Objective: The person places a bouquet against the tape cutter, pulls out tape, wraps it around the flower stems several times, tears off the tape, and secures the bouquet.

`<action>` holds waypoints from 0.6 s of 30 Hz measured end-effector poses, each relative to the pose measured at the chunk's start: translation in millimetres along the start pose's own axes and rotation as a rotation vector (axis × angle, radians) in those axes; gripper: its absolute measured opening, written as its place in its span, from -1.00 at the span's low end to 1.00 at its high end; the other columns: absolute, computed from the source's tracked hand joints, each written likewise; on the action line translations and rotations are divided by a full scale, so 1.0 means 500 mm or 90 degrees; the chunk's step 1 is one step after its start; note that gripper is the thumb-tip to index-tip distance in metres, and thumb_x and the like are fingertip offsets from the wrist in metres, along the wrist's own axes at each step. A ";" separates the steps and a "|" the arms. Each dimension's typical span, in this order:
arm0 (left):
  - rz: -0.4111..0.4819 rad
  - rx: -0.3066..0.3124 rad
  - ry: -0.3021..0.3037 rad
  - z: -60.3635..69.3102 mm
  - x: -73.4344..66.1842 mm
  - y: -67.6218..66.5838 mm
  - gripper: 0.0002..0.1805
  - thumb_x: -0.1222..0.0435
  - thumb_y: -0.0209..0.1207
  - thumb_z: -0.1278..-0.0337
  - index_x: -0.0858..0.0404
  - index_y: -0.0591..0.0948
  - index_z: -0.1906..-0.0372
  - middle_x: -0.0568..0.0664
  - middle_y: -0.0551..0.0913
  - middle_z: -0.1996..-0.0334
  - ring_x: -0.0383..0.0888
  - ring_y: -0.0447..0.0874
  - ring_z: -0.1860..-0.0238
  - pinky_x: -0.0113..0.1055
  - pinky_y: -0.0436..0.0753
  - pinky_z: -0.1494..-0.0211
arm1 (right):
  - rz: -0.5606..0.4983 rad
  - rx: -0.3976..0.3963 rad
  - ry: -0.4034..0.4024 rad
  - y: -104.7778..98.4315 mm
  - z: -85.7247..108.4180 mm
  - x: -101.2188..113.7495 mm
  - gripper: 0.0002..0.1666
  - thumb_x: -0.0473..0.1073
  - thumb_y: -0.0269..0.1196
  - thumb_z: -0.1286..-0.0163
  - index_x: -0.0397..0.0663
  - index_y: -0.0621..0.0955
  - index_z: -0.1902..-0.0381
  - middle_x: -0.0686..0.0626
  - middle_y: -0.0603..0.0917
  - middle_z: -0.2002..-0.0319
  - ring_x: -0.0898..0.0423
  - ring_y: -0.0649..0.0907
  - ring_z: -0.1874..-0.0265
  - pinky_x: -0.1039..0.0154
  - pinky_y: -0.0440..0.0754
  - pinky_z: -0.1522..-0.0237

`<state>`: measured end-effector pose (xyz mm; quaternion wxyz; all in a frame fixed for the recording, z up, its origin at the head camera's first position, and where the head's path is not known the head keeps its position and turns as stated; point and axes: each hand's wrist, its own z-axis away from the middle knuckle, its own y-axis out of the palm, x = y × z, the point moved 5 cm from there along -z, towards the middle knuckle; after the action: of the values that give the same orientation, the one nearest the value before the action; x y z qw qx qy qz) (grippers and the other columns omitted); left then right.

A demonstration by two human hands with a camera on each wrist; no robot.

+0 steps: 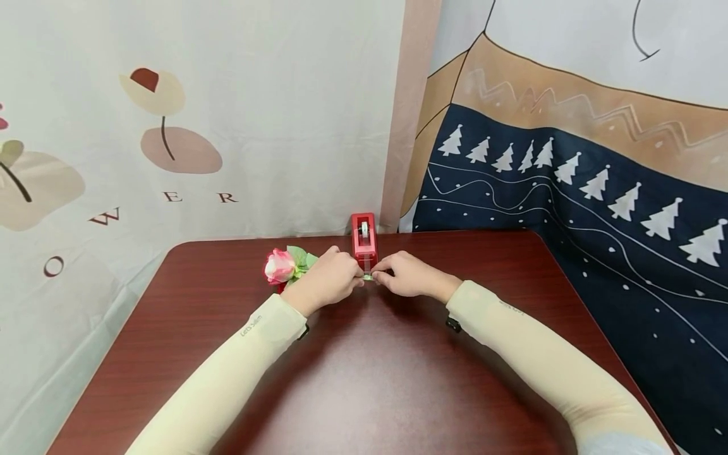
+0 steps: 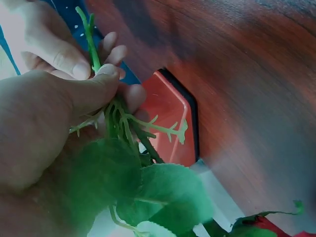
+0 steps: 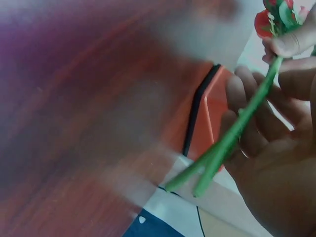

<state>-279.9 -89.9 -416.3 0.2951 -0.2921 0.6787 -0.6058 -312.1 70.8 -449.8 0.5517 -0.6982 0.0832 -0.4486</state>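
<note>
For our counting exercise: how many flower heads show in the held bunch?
2 visible: a pink-and-white flower beside the left hand, and a red flower, mostly hidden, just below the pink one in the head view. Others may be hidden.

Pink-and-white rose (image 1: 280,266), red flower (image 3: 262,23); green stems (image 3: 229,136) held together, blooms leftward, two bare ends rightward

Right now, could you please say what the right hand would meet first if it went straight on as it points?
The right hand would probably meet the green rose stems first, near the left hand; whether it already touches them is unclear.
</note>
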 end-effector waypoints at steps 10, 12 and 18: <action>-0.021 -0.022 -0.008 0.005 0.002 0.016 -0.91 0.17 0.52 -0.33 0.06 0.89 0.30 -0.12 0.88 0.38 -0.04 0.84 0.17 -0.04 0.52 -0.05 | -0.069 0.031 -0.010 0.006 -0.007 -0.011 -0.76 -0.16 0.28 -0.68 -0.08 0.87 0.00 0.03 0.73 0.38 0.21 0.67 0.45 0.27 0.72 0.24; -0.020 -0.022 -0.016 0.006 0.003 0.019 -0.90 0.16 0.51 -0.34 0.06 0.88 0.29 -0.12 0.89 0.35 -0.02 0.83 0.14 -0.04 0.53 -0.05 | -0.063 0.013 -0.018 0.007 -0.006 -0.012 -0.77 -0.17 0.31 -0.66 -0.07 0.88 -0.03 0.04 0.75 0.33 0.22 0.67 0.41 0.29 0.71 0.23; -0.004 -0.017 -0.029 0.006 0.011 0.024 -0.86 0.11 0.45 -0.44 0.06 0.88 0.21 -0.09 0.90 0.26 0.02 0.80 0.12 -0.05 0.52 0.00 | -0.038 -0.034 -0.037 0.009 -0.004 -0.011 -0.75 -0.18 0.37 -0.60 -0.02 0.88 -0.11 0.05 0.79 0.26 0.22 0.63 0.34 0.30 0.65 0.20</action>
<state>-281.6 -94.8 -428.7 0.3045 -0.3118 0.6790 -0.5908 -315.0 71.3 -456.7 0.5217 -0.7273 0.0584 -0.4422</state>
